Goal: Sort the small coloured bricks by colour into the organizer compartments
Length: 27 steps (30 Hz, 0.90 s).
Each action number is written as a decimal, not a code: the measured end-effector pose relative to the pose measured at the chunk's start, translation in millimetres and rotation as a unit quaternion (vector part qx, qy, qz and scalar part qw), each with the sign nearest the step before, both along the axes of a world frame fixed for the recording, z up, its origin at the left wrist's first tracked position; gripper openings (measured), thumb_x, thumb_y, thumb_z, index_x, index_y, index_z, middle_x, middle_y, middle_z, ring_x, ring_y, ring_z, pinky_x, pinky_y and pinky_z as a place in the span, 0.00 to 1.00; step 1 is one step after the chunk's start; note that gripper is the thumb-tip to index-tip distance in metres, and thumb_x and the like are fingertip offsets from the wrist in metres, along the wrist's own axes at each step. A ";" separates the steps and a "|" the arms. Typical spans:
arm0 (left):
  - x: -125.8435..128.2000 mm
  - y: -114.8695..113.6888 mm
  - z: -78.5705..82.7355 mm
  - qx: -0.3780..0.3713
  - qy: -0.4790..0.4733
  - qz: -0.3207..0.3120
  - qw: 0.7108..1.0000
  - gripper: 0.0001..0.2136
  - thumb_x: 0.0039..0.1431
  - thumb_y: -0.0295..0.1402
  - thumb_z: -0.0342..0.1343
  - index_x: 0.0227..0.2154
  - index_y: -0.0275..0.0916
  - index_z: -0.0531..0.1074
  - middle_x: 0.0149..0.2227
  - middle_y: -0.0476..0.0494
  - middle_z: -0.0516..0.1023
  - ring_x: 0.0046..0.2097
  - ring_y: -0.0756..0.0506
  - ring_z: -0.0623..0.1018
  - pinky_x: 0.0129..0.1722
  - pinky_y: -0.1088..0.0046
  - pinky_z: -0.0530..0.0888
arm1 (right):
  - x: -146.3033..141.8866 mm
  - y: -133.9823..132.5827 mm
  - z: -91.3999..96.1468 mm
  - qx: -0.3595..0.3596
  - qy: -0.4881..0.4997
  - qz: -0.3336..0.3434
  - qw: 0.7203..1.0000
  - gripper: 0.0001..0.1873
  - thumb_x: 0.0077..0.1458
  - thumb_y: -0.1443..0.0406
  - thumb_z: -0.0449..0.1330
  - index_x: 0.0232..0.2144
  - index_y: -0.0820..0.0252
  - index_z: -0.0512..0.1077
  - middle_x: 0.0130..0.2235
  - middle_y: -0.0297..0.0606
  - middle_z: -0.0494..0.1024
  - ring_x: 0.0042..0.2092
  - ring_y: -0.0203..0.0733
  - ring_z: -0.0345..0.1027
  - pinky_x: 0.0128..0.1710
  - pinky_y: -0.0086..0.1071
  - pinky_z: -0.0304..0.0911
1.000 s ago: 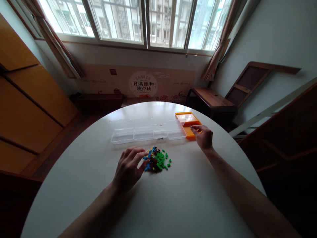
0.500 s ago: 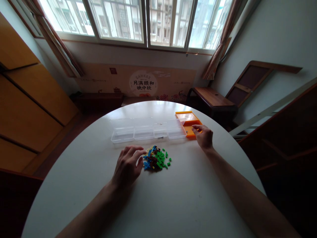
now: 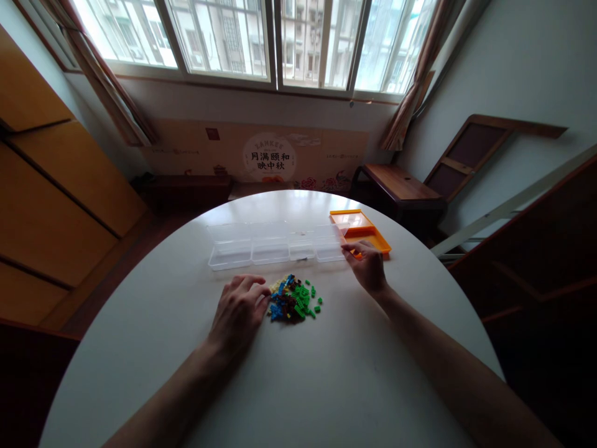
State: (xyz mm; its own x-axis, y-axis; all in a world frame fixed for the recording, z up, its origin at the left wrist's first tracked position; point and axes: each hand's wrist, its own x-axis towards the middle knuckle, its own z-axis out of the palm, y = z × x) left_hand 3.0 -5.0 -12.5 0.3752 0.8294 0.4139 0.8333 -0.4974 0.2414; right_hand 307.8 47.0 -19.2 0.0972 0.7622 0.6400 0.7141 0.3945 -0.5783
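Observation:
A small heap of toy building bricks (image 3: 293, 302) in green, blue, brown and cream lies mid-table, with a few green ones loose at its right. My left hand (image 3: 240, 305) rests at the heap's left edge, thumb and forefinger drawn close together; anything between them is too small to make out. Pinched fingers of my right hand (image 3: 368, 267) are at the right end of a clear plastic compartment box (image 3: 270, 252), in front of an orange box (image 3: 380, 242). Whatever the right fingers hold is hidden. The clear box stands open, a small dark piece in one compartment.
The round white table (image 3: 326, 379) bears everything. The orange box's lid (image 3: 352, 219) lies open behind it. Beyond the table stand a wooden chair (image 3: 401, 183) at the right and a printed board (image 3: 186, 149) under the window.
My right hand has moved left, from over the orange box to the clear box's right end. The thumb and forefinger of my left hand have closed together beside the bricks.

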 end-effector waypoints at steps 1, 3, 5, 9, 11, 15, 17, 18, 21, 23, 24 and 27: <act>0.1 0.2 0.4 0.004 0.001 -0.003 1.000 0.07 0.59 0.32 0.53 0.32 0.42 0.76 0.43 0.43 0.77 0.48 0.39 0.72 0.46 0.59 0.68 | -3.2 -1.6 0.9 0.000 -0.001 0.007 1.000 0.08 0.55 0.66 0.59 0.32 0.60 0.78 0.30 0.39 0.77 0.35 0.43 0.69 0.38 0.36 0.65; 0.8 0.3 1.8 0.025 0.002 -0.012 1.000 0.07 0.60 0.32 0.52 0.32 0.42 0.75 0.43 0.43 0.77 0.47 0.40 0.72 0.44 0.60 0.68 | -10.8 -5.7 3.6 -0.008 -0.002 0.023 1.000 0.07 0.55 0.66 0.59 0.32 0.60 0.78 0.29 0.38 0.76 0.33 0.42 0.67 0.37 0.35 0.65; 2.4 -0.1 4.1 0.065 -0.005 -0.015 0.998 0.07 0.61 0.30 0.52 0.32 0.41 0.75 0.41 0.42 0.77 0.46 0.40 0.72 0.43 0.61 0.68 | -20.6 -11.6 7.1 -0.030 0.008 0.052 0.998 0.07 0.54 0.66 0.60 0.32 0.60 0.78 0.29 0.38 0.76 0.31 0.40 0.66 0.36 0.34 0.64; 8.2 -4.4 10.6 0.155 -0.025 -0.023 0.987 0.04 0.61 0.28 0.54 0.32 0.40 0.73 0.39 0.43 0.78 0.44 0.42 0.73 0.41 0.64 0.68 | -46.1 -28.8 14.7 -0.131 0.062 0.161 0.976 0.08 0.54 0.63 0.60 0.32 0.60 0.78 0.29 0.36 0.77 0.27 0.35 0.65 0.31 0.29 0.62; 11.9 -8.6 14.5 0.191 -0.032 -0.040 0.980 0.03 0.60 0.27 0.55 0.34 0.41 0.73 0.39 0.44 0.78 0.45 0.42 0.73 0.42 0.64 0.68 | -59.5 -38.7 18.0 -0.181 0.084 0.221 0.955 0.10 0.55 0.61 0.60 0.31 0.60 0.78 0.27 0.36 0.77 0.27 0.35 0.65 0.29 0.28 0.61; 18.6 -17.0 20.8 0.248 -0.022 -0.092 0.964 0.08 0.57 0.24 0.57 0.38 0.41 0.72 0.40 0.45 0.78 0.48 0.42 0.73 0.46 0.64 0.68 | -79.0 -54.3 21.4 -0.245 0.120 0.314 0.909 0.13 0.57 0.59 0.58 0.29 0.62 0.78 0.28 0.36 0.77 0.30 0.35 0.67 0.32 0.27 0.61; 20.7 -19.5 22.5 0.271 -0.008 -0.115 0.956 0.10 0.56 0.22 0.58 0.39 0.41 0.72 0.40 0.45 0.78 0.48 0.42 0.73 0.47 0.63 0.68 | -83.7 -58.1 21.1 -0.267 0.141 0.337 0.892 0.14 0.56 0.60 0.58 0.28 0.63 0.78 0.27 0.35 0.76 0.30 0.34 0.67 0.31 0.26 0.61; 21.3 -20.2 22.9 0.280 -0.002 -0.124 0.952 0.10 0.55 0.22 0.59 0.39 0.40 0.71 0.40 0.45 0.79 0.48 0.42 0.73 0.48 0.63 0.68 | -85.0 -59.0 20.6 -0.275 0.151 0.341 0.886 0.14 0.56 0.60 0.58 0.27 0.63 0.78 0.27 0.35 0.76 0.30 0.34 0.67 0.30 0.26 0.60; 22.0 -20.6 22.9 0.298 0.014 -0.139 0.944 0.11 0.55 0.22 0.60 0.40 0.41 0.71 0.40 0.45 0.79 0.48 0.43 0.73 0.49 0.63 0.68 | -86.4 -59.8 18.6 -0.290 0.170 0.344 0.877 0.13 0.55 0.60 0.59 0.27 0.64 0.78 0.25 0.35 0.75 0.29 0.34 0.66 0.29 0.25 0.60; 21.7 -20.3 22.6 0.301 0.019 -0.143 0.943 0.11 0.55 0.22 0.59 0.40 0.42 0.71 0.40 0.46 0.79 0.48 0.43 0.73 0.49 0.63 0.68 | -86.5 -59.8 17.6 -0.291 0.177 0.342 0.876 0.12 0.54 0.61 0.60 0.27 0.63 0.78 0.25 0.35 0.75 0.29 0.34 0.66 0.29 0.25 0.59; 21.6 -20.2 22.4 0.300 0.018 -0.143 0.943 0.11 0.55 0.23 0.59 0.40 0.42 0.71 0.41 0.46 0.79 0.48 0.43 0.74 0.49 0.63 0.68 | -86.6 -59.8 17.2 -0.288 0.175 0.340 0.878 0.12 0.54 0.61 0.60 0.27 0.63 0.78 0.25 0.35 0.75 0.29 0.34 0.66 0.29 0.25 0.59; 21.3 -20.5 22.1 0.285 0.000 -0.134 0.949 0.10 0.56 0.24 0.59 0.39 0.44 0.71 0.40 0.47 0.79 0.47 0.44 0.74 0.48 0.64 0.68 | -86.2 -59.9 16.4 -0.252 0.157 0.322 0.899 0.09 0.53 0.62 0.60 0.29 0.61 0.79 0.28 0.35 0.77 0.29 0.34 0.66 0.30 0.26 0.60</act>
State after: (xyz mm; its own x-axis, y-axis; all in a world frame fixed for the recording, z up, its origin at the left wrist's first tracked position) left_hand 24.3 -25.4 9.5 0.5410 0.3460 0.7665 0.6583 -0.7415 -0.1299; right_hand 221.5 -12.9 -2.7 -0.3531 0.9105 0.2151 0.2024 0.2988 -0.9326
